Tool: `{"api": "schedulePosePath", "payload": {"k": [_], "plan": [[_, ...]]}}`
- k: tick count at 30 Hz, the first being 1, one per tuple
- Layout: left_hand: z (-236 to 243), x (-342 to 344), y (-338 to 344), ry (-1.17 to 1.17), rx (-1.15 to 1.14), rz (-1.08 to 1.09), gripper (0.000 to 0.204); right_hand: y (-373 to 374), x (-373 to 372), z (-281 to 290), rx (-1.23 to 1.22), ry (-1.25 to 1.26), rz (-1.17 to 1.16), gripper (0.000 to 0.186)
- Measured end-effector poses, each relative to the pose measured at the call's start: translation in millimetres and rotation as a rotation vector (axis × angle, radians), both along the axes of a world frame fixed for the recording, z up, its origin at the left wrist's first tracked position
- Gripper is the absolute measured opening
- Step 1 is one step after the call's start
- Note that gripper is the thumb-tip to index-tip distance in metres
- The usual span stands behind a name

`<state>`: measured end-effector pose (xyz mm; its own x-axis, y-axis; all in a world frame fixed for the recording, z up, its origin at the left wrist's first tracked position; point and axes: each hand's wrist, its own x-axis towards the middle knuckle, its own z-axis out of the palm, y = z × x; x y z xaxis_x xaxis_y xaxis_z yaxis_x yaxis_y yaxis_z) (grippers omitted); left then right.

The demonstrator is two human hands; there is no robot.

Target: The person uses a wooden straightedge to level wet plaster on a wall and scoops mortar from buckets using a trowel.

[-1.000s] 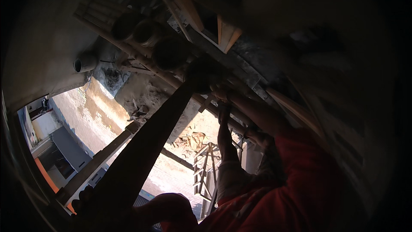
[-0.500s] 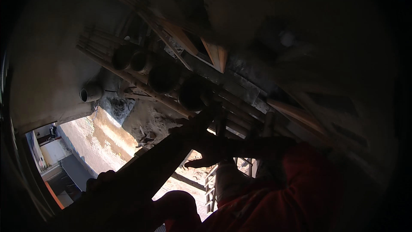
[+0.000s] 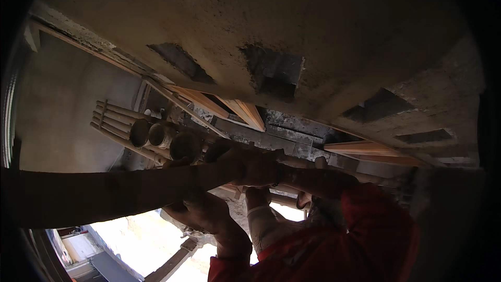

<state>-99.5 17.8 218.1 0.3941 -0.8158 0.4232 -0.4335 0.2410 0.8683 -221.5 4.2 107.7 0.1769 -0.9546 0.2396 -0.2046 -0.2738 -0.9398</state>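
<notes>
Both hands [image 3: 229,188] raised (fingers curled)

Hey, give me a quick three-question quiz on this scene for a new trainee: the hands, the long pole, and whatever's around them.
1. True or false: the left hand and the right hand both grip the long wooden pole.
2. The sleeve on the right arm is: A blue, B red, C white.
3. How many round tube ends show side by side, above the pole and to the left of the hands?

Key: 1 true; 2 B; 3 three.
</notes>
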Motion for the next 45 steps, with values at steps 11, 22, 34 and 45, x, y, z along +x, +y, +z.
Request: {"api": "schedulePosePath", "payload": {"k": [11, 22, 34, 45], "plan": [[-406.5, -74.7, -61.5, 0.543, 0.849, 0.13, 0.074, 12.2, -121.9, -112.3, -0.065, -0.159, -0.083, 0.058], [-683.7, -149.4, 19.2, 1.225, 1.73, -0.11, 0.062, 90.7, -197.6, -232.8, -0.406, -0.612, 0.344, 0.06], [-742.9, -171.3, -48.1, 1.56, 1.233, -0.216, 0.029, 203.9, -253.8, -319.4, -0.754, -0.565, -0.507, 0.078], [-806.4, -172.7, -94.5, 1.457, 0.676, -0.387, 0.037, 292.5, -313.4, -467.8, -0.388, -0.788, -1.439, 0.063]]}}
